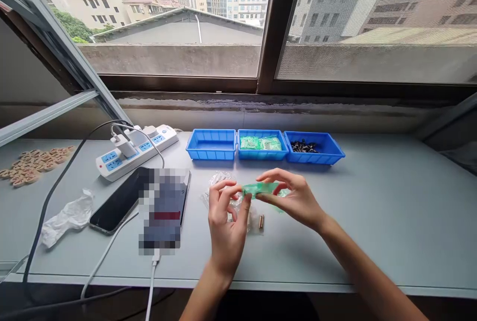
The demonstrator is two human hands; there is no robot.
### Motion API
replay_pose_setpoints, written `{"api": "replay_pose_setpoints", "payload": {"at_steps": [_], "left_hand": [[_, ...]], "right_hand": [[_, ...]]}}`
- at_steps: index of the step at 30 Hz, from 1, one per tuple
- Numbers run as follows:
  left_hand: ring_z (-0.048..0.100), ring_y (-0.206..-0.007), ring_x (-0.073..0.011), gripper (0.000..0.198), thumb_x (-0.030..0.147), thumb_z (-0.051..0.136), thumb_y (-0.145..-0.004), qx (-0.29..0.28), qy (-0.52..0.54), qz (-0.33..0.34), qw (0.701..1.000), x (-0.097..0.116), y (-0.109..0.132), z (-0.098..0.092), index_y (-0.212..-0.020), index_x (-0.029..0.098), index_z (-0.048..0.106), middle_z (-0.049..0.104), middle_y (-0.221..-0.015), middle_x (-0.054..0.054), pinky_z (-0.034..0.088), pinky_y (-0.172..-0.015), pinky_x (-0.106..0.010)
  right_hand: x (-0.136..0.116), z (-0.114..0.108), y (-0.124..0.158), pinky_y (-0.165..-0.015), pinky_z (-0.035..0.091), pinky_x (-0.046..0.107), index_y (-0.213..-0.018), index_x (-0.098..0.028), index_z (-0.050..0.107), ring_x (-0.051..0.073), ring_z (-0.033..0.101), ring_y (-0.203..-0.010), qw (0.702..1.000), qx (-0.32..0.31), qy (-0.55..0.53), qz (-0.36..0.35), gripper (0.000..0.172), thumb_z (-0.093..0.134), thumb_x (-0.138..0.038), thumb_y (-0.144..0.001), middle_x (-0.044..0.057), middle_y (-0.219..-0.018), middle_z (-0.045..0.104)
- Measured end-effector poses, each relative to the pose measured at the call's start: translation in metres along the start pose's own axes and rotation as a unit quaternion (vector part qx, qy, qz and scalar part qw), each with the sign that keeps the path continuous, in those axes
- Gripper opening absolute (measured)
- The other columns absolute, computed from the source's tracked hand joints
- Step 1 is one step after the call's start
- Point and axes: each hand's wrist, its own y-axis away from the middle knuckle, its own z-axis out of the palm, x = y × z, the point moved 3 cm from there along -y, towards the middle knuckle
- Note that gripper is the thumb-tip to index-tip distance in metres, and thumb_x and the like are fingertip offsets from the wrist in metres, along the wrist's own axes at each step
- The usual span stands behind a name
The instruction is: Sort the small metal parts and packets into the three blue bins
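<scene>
Both hands hold a small green plastic packet (pixel 261 189) above the grey table, in front of the blue trays. My left hand (pixel 225 224) pinches the packet's left end with thumb and fingertips. My right hand (pixel 294 197) grips its right end, fingers curled over the top. Beneath the hands lie a clear plastic bag (pixel 219 182) and a small brown cylindrical part (pixel 261 221). The middle blue tray (pixel 263 152) holds more green packets (pixel 260 143).
An empty blue tray (pixel 211 145) and a blue tray with small dark parts (pixel 313 147) flank the middle one. Two phones (pixel 122 201) on cables, a white power strip (pixel 137 149) and crumpled plastic (pixel 67 219) lie left. Wooden pieces (pixel 33 162) sit far left.
</scene>
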Motion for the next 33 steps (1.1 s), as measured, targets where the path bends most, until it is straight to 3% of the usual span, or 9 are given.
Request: {"api": "replay_pose_setpoints", "payload": {"at_steps": [3, 6, 10, 13, 18, 22, 27, 33], "left_hand": [[0.059, -0.082, -0.0146, 0.014, 0.032, 0.058, -0.086, -0.007, 0.009, -0.015, 1.000, 0.002, 0.000, 0.000, -0.082, 0.020, 0.063, 0.055, -0.099, -0.007, 0.046, -0.049, -0.017], [0.057, -0.076, -0.0128, 0.014, 0.032, 0.054, -0.087, -0.007, 0.025, -0.029, 0.999, 0.002, 0.000, 0.000, -0.090, 0.020, 0.061, 0.055, -0.100, -0.007, 0.047, -0.050, -0.018], [0.056, -0.080, -0.0138, 0.017, 0.031, 0.049, -0.090, -0.006, 0.044, -0.039, 0.998, -0.001, 0.001, -0.002, -0.100, 0.021, 0.058, 0.053, -0.105, -0.008, 0.047, -0.052, -0.019], [0.056, -0.080, -0.0136, 0.015, 0.028, 0.047, -0.090, -0.021, 0.046, -0.041, 0.998, -0.003, 0.002, -0.002, -0.096, 0.021, 0.058, 0.052, -0.106, -0.008, 0.047, -0.054, -0.020], [0.057, -0.079, -0.0130, 0.013, 0.025, 0.047, -0.089, -0.033, 0.058, -0.037, 0.997, -0.002, 0.004, -0.001, -0.092, 0.021, 0.058, 0.053, -0.102, -0.007, 0.046, -0.053, -0.019], [0.057, -0.078, -0.0126, 0.012, 0.023, 0.047, -0.088, -0.035, 0.059, -0.033, 0.997, -0.002, 0.004, -0.001, -0.092, 0.021, 0.058, 0.053, -0.102, -0.006, 0.046, -0.054, -0.019], [0.057, -0.078, -0.0126, 0.012, 0.022, 0.047, -0.087, -0.028, 0.056, -0.033, 0.997, -0.001, 0.003, 0.000, -0.089, 0.020, 0.059, 0.053, -0.102, -0.006, 0.046, -0.053, -0.019], [0.057, -0.082, -0.0138, 0.014, 0.023, 0.046, -0.088, -0.037, 0.041, -0.035, 0.998, -0.003, 0.004, 0.000, -0.089, 0.020, 0.059, 0.053, -0.102, -0.007, 0.047, -0.055, -0.020]], "right_hand": [[0.000, 0.002, 0.000, -0.047, 0.048, 0.025, -0.094, -0.022, 0.070, 0.017, 0.064, -0.063, 0.997, -0.021, -0.045, 0.052, 0.034, 0.075, -0.048, -0.072, 0.003, -0.073, 0.069], [0.003, -0.003, -0.005, -0.044, 0.045, 0.024, -0.103, -0.022, 0.067, 0.015, 0.060, -0.057, 0.996, -0.005, -0.064, 0.067, 0.041, 0.074, -0.048, -0.072, -0.001, -0.065, 0.063], [0.020, -0.018, -0.018, -0.042, 0.044, 0.025, -0.114, -0.021, 0.058, 0.014, 0.055, -0.050, 0.992, 0.055, -0.066, 0.095, 0.053, 0.069, -0.053, -0.073, -0.005, -0.060, 0.057], [0.030, -0.031, -0.029, -0.044, 0.045, 0.026, -0.111, -0.020, 0.057, 0.015, 0.057, -0.052, 0.987, 0.116, -0.025, 0.108, 0.050, 0.063, -0.055, -0.075, -0.004, -0.061, 0.058], [0.023, -0.045, -0.047, -0.055, 0.047, 0.030, -0.097, -0.022, 0.065, 0.019, 0.063, -0.060, 0.974, 0.152, 0.156, 0.067, 0.028, 0.051, -0.043, -0.083, 0.002, -0.072, 0.064], [0.021, -0.047, -0.060, -0.060, 0.045, 0.032, -0.092, -0.022, 0.071, 0.023, 0.066, -0.072, 0.942, 0.159, 0.288, 0.066, 0.028, 0.047, -0.032, -0.085, 0.007, -0.087, 0.072], [0.044, -0.045, -0.060, -0.065, 0.047, 0.034, -0.102, -0.019, 0.072, 0.026, 0.066, -0.077, 0.920, 0.188, 0.339, 0.051, 0.034, 0.045, -0.035, -0.090, 0.011, -0.091, 0.072], [0.067, -0.046, -0.061, -0.076, 0.049, 0.040, -0.094, -0.019, 0.074, 0.028, 0.064, -0.083, 0.924, 0.152, 0.349, -0.033, 0.035, 0.044, -0.038, -0.092, 0.012, -0.090, 0.072]]}}
